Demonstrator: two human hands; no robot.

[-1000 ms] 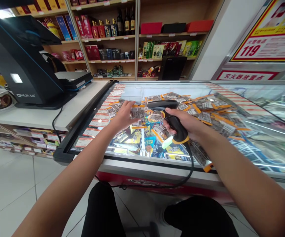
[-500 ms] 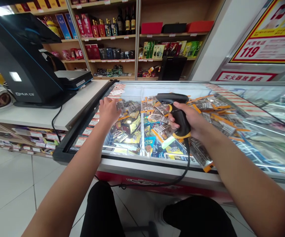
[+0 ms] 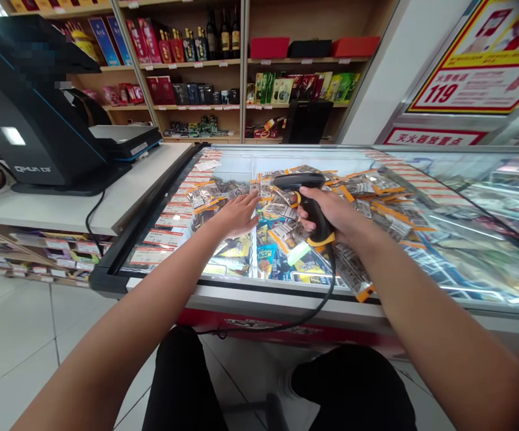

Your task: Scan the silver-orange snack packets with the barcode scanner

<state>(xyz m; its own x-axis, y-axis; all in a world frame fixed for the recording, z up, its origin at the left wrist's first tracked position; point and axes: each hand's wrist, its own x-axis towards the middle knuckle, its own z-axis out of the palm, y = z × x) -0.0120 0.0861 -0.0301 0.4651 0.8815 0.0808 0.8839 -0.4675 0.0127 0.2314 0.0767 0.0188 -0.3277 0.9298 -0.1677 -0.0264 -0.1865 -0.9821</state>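
My right hand (image 3: 326, 209) is wrapped round the grip of a black and yellow barcode scanner (image 3: 301, 179), its cable hanging down over the freezer's front edge. Palm down, my left hand (image 3: 240, 214) reaches over the glass with fingers stretched out, and nothing shows in it. Just left of that hand lies a clear snack packet (image 3: 205, 196) with orange edges. Many similar packets (image 3: 398, 222) are heaped on the glass top around and beyond the scanner. Whether my left fingertips touch the nearest packets I cannot tell.
A glass-topped chest freezer (image 3: 223, 289) holds coloured bags under the lid. On the white counter (image 3: 127, 206) at left stands a black scale terminal (image 3: 57, 131). Shelves (image 3: 199, 64) of bottles and boxes line the back. The scanner's cable (image 3: 326, 293) loops across the freezer front.
My left hand has moved right from the freezer's left side toward the scanner, its fingers now extended. A packet now shows at the left where that hand was. My right hand still holds the scanner.
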